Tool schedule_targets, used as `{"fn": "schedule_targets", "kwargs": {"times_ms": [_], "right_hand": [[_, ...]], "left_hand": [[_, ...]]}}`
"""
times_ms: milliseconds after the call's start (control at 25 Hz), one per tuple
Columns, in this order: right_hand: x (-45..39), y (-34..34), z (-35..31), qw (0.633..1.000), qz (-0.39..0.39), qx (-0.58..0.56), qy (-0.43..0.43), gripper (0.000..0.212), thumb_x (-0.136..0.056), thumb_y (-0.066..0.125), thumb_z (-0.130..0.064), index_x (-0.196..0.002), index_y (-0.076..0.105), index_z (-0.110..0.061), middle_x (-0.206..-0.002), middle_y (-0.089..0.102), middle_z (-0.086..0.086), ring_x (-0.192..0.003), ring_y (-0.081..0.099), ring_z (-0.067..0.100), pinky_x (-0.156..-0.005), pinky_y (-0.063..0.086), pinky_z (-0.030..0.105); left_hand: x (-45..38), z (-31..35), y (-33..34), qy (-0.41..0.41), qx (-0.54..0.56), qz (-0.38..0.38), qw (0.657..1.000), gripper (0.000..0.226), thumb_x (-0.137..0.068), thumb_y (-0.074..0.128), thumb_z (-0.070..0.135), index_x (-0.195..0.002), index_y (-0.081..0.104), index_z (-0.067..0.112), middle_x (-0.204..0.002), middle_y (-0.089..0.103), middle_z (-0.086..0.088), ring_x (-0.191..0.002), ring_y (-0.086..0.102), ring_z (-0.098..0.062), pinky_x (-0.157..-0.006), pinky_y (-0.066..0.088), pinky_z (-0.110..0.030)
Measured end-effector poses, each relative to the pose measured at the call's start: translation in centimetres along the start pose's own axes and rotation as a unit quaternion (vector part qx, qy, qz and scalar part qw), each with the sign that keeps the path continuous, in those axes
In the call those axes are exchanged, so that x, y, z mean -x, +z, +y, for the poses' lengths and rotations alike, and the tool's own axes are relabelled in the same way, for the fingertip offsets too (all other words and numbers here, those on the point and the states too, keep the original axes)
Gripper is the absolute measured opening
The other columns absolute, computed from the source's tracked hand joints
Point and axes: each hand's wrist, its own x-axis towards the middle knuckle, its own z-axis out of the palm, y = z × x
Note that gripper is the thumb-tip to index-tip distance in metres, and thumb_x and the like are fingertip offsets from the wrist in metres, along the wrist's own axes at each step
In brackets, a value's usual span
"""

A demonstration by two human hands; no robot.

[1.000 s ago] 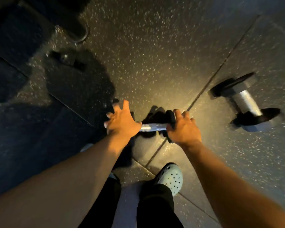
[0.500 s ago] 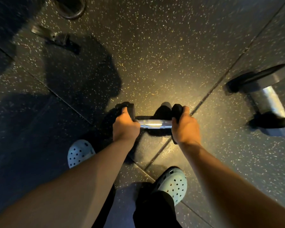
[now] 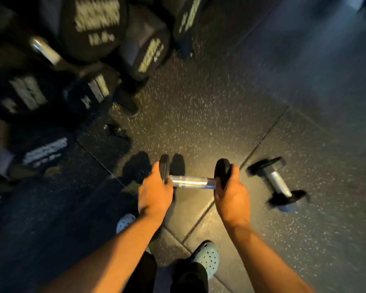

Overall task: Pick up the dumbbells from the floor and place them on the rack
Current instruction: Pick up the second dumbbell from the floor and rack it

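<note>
I hold a small dumbbell (image 3: 190,182) with a chrome handle and black heads level in front of me, above the speckled floor. My left hand (image 3: 154,192) is closed around its left head and my right hand (image 3: 230,192) around its right head. A second dumbbell (image 3: 278,182) of the same kind lies on the floor to the right of my right hand. The rack (image 3: 49,53) fills the upper left, blurred, with several large black dumbbells (image 3: 93,24) stored on it.
My two pale blue clogs (image 3: 207,256) stand on the floor below my hands. A rack foot (image 3: 131,106) reaches onto the floor at centre left. Dark rubber floor tiles (image 3: 304,92) with seams stretch to the right and far side.
The dumbbell has come up off the floor in both hands. The view has tilted up and left, bringing the rack into sight; the second dumbbell now appears closer to my right hand.
</note>
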Motion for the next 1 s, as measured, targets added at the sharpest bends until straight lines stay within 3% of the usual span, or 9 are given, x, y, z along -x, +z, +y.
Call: {"fn": "schedule_targets", "kwargs": {"times_ms": [240, 360, 480, 720, 1000], "right_hand": [[5.7, -14.7, -13.5, 0.993, 0.1, 0.008, -0.058, 0.049, -0.096, 0.059, -0.028, -0.139, 0.037, -0.018, -0.094, 0.073, 0.017, -0.08, 0.069, 0.042, -0.057, 0.042, 0.036], [8.1, -20.3, -19.4, 0.986, 0.141, 0.011, -0.086, 0.054, -0.096, 0.058, -0.034, -0.143, 0.036, -0.019, -0.1, 0.074, 0.016, -0.083, 0.07, 0.041, -0.06, 0.048, 0.04], [10.1, -23.6, -23.9, 0.975, 0.166, 0.007, -0.147, 0.054, -0.096, 0.057, -0.035, -0.143, 0.036, -0.022, -0.094, 0.075, 0.012, -0.077, 0.07, 0.04, -0.057, 0.047, 0.039], [12.4, -26.0, -32.2, 0.957, 0.177, -0.008, -0.228, 0.052, -0.095, 0.057, -0.037, -0.142, 0.037, -0.028, -0.087, 0.074, 0.006, -0.069, 0.069, 0.036, -0.055, 0.05, 0.038], [18.7, -21.0, -45.7, 0.931, 0.15, -0.031, -0.333, 0.051, -0.095, 0.055, -0.042, -0.14, 0.033, -0.034, -0.089, 0.074, 0.007, -0.074, 0.07, 0.037, -0.057, 0.04, 0.033]], "left_hand": [[9.5, 9.2, -16.8, 0.054, 0.053, 0.052, 0.996, 0.056, -0.099, 0.059, 0.028, -0.151, 0.04, 0.027, -0.128, 0.066, -0.021, -0.116, 0.06, -0.045, -0.093, 0.05, -0.051], [13.3, 11.9, -23.6, 0.074, 0.061, 0.111, 0.989, 0.058, -0.098, 0.06, 0.031, -0.152, 0.039, 0.031, -0.124, 0.067, -0.02, -0.112, 0.062, -0.044, -0.088, 0.05, -0.049], [16.5, 13.1, -28.8, 0.076, 0.055, 0.177, 0.98, 0.06, -0.098, 0.059, 0.035, -0.153, 0.036, 0.031, -0.123, 0.068, -0.017, -0.11, 0.064, -0.041, -0.087, 0.05, -0.047], [19.6, 11.7, -36.5, 0.064, 0.118, 0.264, 0.955, 0.059, -0.096, 0.059, 0.035, -0.152, 0.038, 0.036, -0.117, 0.072, -0.012, -0.106, 0.067, -0.038, -0.086, 0.052, -0.046], [20.7, 2.2, -48.0, 0.074, 0.208, 0.393, 0.893, 0.051, -0.094, 0.062, 0.029, -0.142, 0.046, 0.035, -0.104, 0.075, -0.008, -0.098, 0.07, -0.034, -0.07, 0.049, -0.037]]}}
